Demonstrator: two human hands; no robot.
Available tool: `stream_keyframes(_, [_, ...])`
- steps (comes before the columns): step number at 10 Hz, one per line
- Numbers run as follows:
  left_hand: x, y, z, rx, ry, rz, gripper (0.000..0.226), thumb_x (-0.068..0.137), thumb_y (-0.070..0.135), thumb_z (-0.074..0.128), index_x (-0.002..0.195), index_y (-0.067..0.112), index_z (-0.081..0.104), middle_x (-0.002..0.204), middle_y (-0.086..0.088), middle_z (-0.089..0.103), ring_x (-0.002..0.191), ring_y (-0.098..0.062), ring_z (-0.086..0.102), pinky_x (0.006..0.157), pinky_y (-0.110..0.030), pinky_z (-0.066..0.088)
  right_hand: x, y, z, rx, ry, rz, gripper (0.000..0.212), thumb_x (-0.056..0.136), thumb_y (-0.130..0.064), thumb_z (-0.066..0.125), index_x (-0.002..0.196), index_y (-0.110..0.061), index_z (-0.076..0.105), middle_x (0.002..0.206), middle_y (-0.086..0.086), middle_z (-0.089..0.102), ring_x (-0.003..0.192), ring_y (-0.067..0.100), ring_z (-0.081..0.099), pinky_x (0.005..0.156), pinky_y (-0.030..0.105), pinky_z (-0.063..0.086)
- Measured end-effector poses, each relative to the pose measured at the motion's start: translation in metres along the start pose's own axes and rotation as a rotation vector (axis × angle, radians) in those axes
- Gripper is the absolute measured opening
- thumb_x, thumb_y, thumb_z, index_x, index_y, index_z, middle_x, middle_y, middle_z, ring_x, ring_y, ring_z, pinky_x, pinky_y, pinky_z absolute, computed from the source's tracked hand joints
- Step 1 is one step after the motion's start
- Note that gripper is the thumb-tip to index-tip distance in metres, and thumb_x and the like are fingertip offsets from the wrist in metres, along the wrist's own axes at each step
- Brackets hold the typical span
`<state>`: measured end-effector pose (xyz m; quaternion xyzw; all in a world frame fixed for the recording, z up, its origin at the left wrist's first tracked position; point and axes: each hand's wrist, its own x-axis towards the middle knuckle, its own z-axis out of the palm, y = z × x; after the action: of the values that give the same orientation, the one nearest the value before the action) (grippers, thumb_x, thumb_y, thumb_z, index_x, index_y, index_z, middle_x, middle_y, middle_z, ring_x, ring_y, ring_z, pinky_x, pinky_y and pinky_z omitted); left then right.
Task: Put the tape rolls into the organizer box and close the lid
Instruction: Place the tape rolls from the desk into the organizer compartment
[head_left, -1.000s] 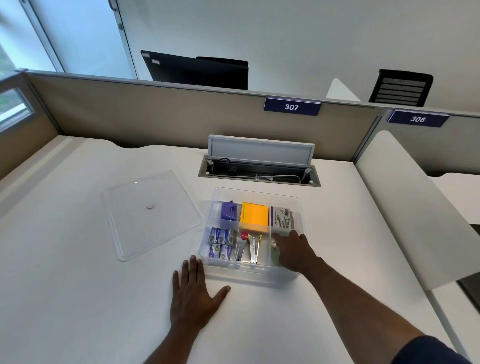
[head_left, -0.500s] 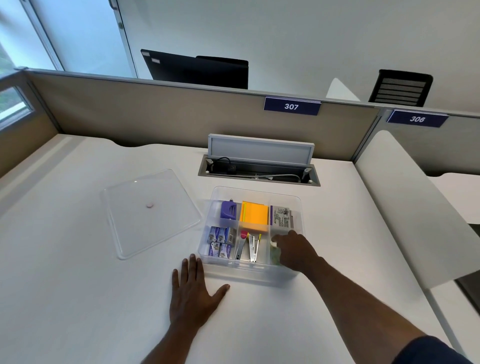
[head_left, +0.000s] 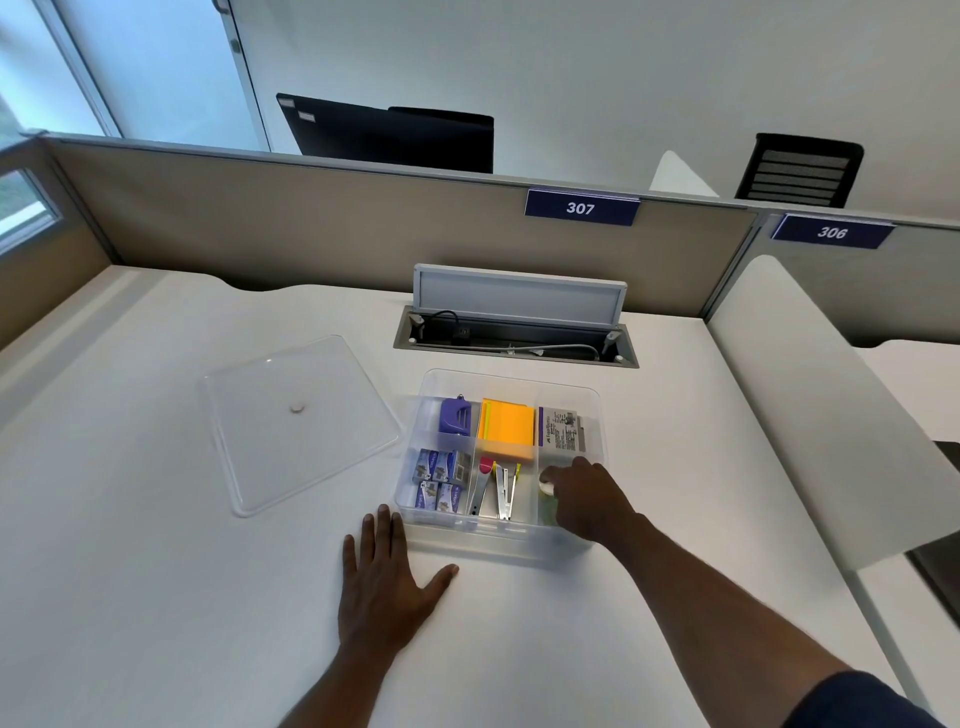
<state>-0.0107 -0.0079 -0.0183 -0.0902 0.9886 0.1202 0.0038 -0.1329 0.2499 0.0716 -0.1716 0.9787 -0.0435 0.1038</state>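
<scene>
The clear organizer box (head_left: 511, 382) stands open on the white desk, with several compartments. My right hand (head_left: 587, 493) reaches into its near right compartment, fingers curled around a pale tape roll (head_left: 546, 487) that is mostly hidden under the hand. The clear square lid (head_left: 301, 421) lies flat on the desk to the left of the box. My left hand (head_left: 384, 582) rests flat on the desk just in front of the box's near left corner, fingers spread.
The box also holds a purple item (head_left: 455, 415), orange sticky notes (head_left: 508, 430), a printed packet (head_left: 562, 429), staple boxes (head_left: 440, 480) and staplers (head_left: 496, 491). An open cable tray (head_left: 514, 343) sits behind the box. A white side panel (head_left: 800, 405) borders the desk's right.
My right hand has shifted slightly inside the near right compartment, and the pale roll now shows at its fingertips. My left hand and the lid have stayed put.
</scene>
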Motion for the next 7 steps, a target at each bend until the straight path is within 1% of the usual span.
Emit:
stream_keyframes(2, [-0.0002, -0.0003, -0.0005, -0.008, 0.005, 0.002, 0.110, 0.073, 0.087, 0.020, 0.150, 0.009, 0.012, 0.159, -0.011, 0.016, 0.147, -0.027, 0.011, 0.120, -0.048, 0.007, -0.0017, -0.0013, -0.0004, 0.019, 0.012, -0.012, 0.043, 0.082, -0.016, 0.052, 0.125, -0.021, 0.055, 0.119, 0.014, 0.063, 0.112, 0.032, 0.055, 0.098, 0.039, 0.045])
stream_keyframes(3, [-0.0005, -0.0002, -0.0010, -0.005, 0.004, -0.002, 0.110, 0.073, 0.087, 0.020, 0.150, 0.009, 0.014, 0.159, -0.011, 0.017, 0.147, -0.027, 0.012, 0.120, -0.048, 0.007, -0.0042, -0.0021, -0.0016, 0.061, 0.028, 0.014, 0.040, 0.082, -0.014, 0.052, 0.121, -0.021, 0.058, 0.116, 0.016, 0.064, 0.109, 0.034, 0.057, 0.095, 0.039, 0.047])
stream_keyframes(4, [-0.0005, -0.0004, -0.0008, -0.005, 0.003, -0.001, 0.110, 0.073, 0.087, 0.020, 0.150, 0.009, 0.014, 0.159, -0.011, 0.018, 0.147, -0.027, 0.012, 0.120, -0.048, 0.008, -0.0051, -0.0022, -0.0017, 0.114, 0.034, 0.027, 0.040, 0.080, -0.011, 0.052, 0.118, -0.020, 0.062, 0.114, 0.014, 0.068, 0.107, 0.034, 0.059, 0.092, 0.039, 0.050])
stream_keyframes(5, [-0.0003, -0.0004, -0.0005, 0.000, -0.001, -0.002, 0.110, 0.073, 0.087, 0.020, 0.150, 0.008, 0.014, 0.159, -0.011, 0.018, 0.147, -0.027, 0.012, 0.120, -0.049, 0.008, -0.0035, 0.0010, -0.0016, 0.203, 0.060, 0.057, 0.036, 0.080, -0.005, 0.055, 0.114, -0.014, 0.065, 0.115, 0.011, 0.069, 0.107, 0.031, 0.062, 0.094, 0.036, 0.051])
stream_keyframes(6, [-0.0002, -0.0010, 0.0001, 0.003, -0.005, -0.001, 0.109, 0.074, 0.087, 0.021, 0.150, 0.008, 0.015, 0.159, -0.012, 0.018, 0.147, -0.027, 0.012, 0.120, -0.049, 0.009, -0.0019, 0.0043, -0.0023, 0.238, 0.110, 0.078, 0.032, 0.083, -0.002, 0.053, 0.113, -0.006, 0.065, 0.117, 0.013, 0.067, 0.110, 0.031, 0.060, 0.097, 0.033, 0.046])
stream_keyframes(7, [0.0001, -0.0009, 0.0003, 0.003, -0.004, -0.001, 0.109, 0.074, 0.087, 0.021, 0.150, 0.008, 0.014, 0.159, -0.012, 0.018, 0.147, -0.027, 0.013, 0.120, -0.049, 0.009, -0.0011, 0.0053, -0.0050, 0.237, 0.182, 0.139, 0.032, 0.081, 0.001, 0.051, 0.110, -0.003, 0.063, 0.112, 0.018, 0.065, 0.106, 0.034, 0.060, 0.092, 0.035, 0.047])
